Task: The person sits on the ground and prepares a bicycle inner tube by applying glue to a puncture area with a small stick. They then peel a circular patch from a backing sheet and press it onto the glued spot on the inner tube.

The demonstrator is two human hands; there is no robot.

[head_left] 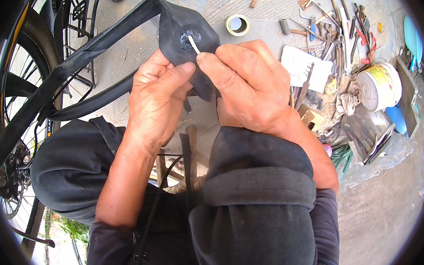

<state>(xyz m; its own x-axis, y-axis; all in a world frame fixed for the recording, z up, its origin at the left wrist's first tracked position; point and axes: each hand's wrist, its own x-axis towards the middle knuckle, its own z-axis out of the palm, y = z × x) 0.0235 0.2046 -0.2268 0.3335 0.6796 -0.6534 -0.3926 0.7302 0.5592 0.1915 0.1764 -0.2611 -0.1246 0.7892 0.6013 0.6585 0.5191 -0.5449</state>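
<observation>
A black rubber inner tube (182, 23) is held up flat over my knees, with a roughened grey-blue patch of surface near its end. My left hand (159, 89) grips the tube's lower edge, thumb on top and fingers beneath. Pinched in my right hand (248, 81) is a thin white stick (193, 44), its tip touching the roughened spot. The rest of the tube loops away left toward the bicycle wheel (32, 46). Just beyond my right hand, a small open round tin (237, 25) stands on the floor.
Many hand tools, among them a hammer (294, 29), lie on the floor at the far right. Near them are a white sheet (305, 66), a white bucket (380, 87) and a rag (348, 99). The bicycle takes up the left side, close to my knee.
</observation>
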